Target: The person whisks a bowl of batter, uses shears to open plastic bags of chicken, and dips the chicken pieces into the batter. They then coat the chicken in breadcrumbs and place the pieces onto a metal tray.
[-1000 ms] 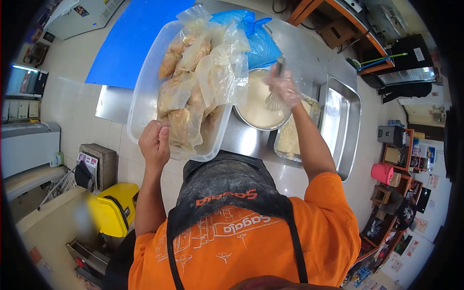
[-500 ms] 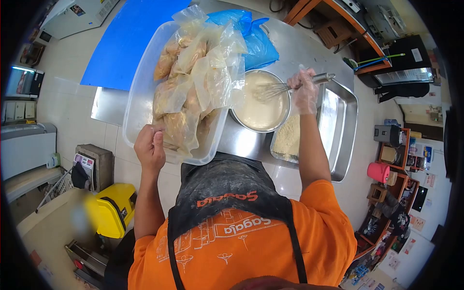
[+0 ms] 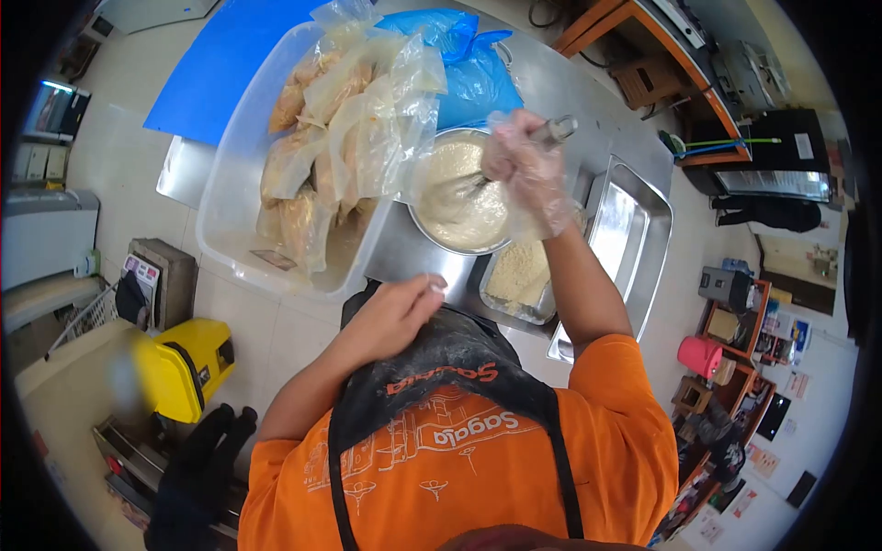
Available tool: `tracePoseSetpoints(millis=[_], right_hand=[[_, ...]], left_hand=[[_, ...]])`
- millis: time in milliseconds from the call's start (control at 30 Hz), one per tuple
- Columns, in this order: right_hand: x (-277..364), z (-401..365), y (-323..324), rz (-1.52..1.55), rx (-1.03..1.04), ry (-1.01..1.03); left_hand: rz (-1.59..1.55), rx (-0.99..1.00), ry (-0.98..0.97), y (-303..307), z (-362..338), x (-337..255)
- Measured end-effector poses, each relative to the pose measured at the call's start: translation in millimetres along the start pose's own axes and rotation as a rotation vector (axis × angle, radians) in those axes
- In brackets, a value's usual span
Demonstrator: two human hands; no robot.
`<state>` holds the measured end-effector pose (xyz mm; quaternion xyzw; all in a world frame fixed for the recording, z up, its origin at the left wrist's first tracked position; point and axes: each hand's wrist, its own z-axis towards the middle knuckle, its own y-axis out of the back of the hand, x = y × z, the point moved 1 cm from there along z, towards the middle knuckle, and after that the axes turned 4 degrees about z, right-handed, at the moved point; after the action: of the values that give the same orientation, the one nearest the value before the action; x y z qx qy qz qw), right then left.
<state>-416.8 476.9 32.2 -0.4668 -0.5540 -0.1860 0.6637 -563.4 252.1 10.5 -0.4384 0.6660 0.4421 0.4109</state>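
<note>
My right hand [image 3: 525,165], in a clear plastic glove, is closed round the handle of a metal whisk [image 3: 557,130]. The whisk's wires dip into thick pale batter [image 3: 459,216] in a round metal bowl [image 3: 421,226]. Bare, my left hand [image 3: 402,310] hovers in front of the black apron [image 3: 432,354], fingers curled, with a small pale spot at the fingertips; whether it holds anything is unclear. Left of the bowl, a translucent tub [image 3: 220,220] holds several plastic bags of brownish food [image 3: 299,220]. A tray of pale crumbs [image 3: 519,275] lies right of the bowl.
An empty metal pan [image 3: 634,230] lies at the right of the steel table [image 3: 588,101]. Blue plastic bags [image 3: 482,87] rest behind the bowl, and a blue board [image 3: 197,73] behind the tub. A yellow bin [image 3: 188,367] stands on the floor at lower left.
My left hand has left the tub's edge and moved right, to the front of the apron. My right hand has shifted left with the whisk, which now stands more upright and deeper in the batter.
</note>
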Motion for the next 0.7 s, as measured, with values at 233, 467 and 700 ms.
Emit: tracePoseSetpoints(millis=[233, 467, 700], right_hand=[[-53, -4, 54, 0.069, 0.200, -0.155], [-65, 8, 23, 0.152, 0.224, -0.240], [-94, 58, -1, -0.180, 0.199, 0.138]], left_hand=[[0.003, -0.553, 0.333, -50, 76, 84], [0.196, -0.790, 0.242, -41, 112, 86], [0.192, -0.704, 0.247, -38, 118, 103]])
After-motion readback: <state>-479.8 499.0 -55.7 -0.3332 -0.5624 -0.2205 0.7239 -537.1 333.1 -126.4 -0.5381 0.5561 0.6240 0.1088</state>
